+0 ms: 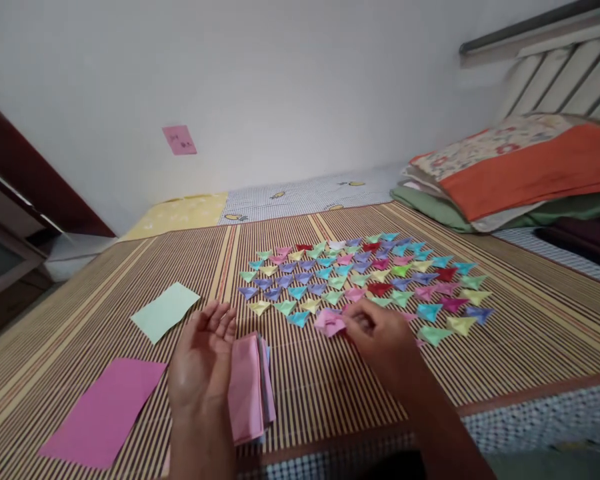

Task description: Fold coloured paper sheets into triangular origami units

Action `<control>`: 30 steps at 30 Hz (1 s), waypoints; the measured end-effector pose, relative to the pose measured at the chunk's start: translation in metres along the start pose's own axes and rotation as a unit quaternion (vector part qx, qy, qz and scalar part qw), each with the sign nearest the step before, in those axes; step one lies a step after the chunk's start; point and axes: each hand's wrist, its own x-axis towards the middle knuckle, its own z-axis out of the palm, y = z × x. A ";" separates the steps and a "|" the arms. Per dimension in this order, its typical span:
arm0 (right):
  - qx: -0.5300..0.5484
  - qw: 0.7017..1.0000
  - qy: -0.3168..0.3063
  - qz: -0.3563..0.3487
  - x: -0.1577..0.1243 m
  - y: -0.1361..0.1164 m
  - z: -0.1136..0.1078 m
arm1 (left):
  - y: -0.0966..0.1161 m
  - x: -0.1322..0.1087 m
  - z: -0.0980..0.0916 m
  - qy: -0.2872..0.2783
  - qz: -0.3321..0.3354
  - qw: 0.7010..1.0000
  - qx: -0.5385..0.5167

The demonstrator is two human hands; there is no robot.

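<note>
Pinched in the fingers of my right hand (380, 333) is a small pink folded paper piece (329, 323), just in front of the near row of folded shapes. My left hand (205, 357) is palm up with its fingers apart, holding nothing. Beside it lies a stack of folded paper (246, 390), pink on top with grey and blue edges, partly hidden by my wrist. Many small folded paper pieces (336, 283) in green, blue, purple, yellow, red and pink sit in rows beyond my right hand.
A striped mat (300, 380) covers the bed. To the left lie a pale green sheet (165, 312) and a magenta sheet (107, 410). Stacked pillows (535, 167) rest at the back right, near a dark cloth (585, 241). A pink note (179, 140) is on the wall.
</note>
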 end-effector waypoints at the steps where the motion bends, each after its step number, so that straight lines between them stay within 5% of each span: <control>1: -0.038 0.999 0.003 0.014 0.002 0.011 -0.008 | 0.000 -0.001 0.002 0.004 -0.003 1.000 0.000; 4: -0.137 0.990 -0.013 0.026 0.003 0.028 -0.010 | -0.003 -0.004 0.006 0.005 -0.017 1.000 0.000; 15: -0.263 0.960 -0.090 0.033 0.016 0.017 0.057 | -0.008 0.002 -0.004 -0.033 -0.021 0.999 -0.012; 24: -0.287 0.954 -0.075 0.028 0.015 0.030 0.066 | -0.008 0.003 -0.006 -0.041 -0.019 0.999 -0.018; 30: -0.240 0.970 -0.040 -0.007 0.016 0.029 0.045 | -0.012 -0.005 -0.004 -0.097 0.048 0.993 0.051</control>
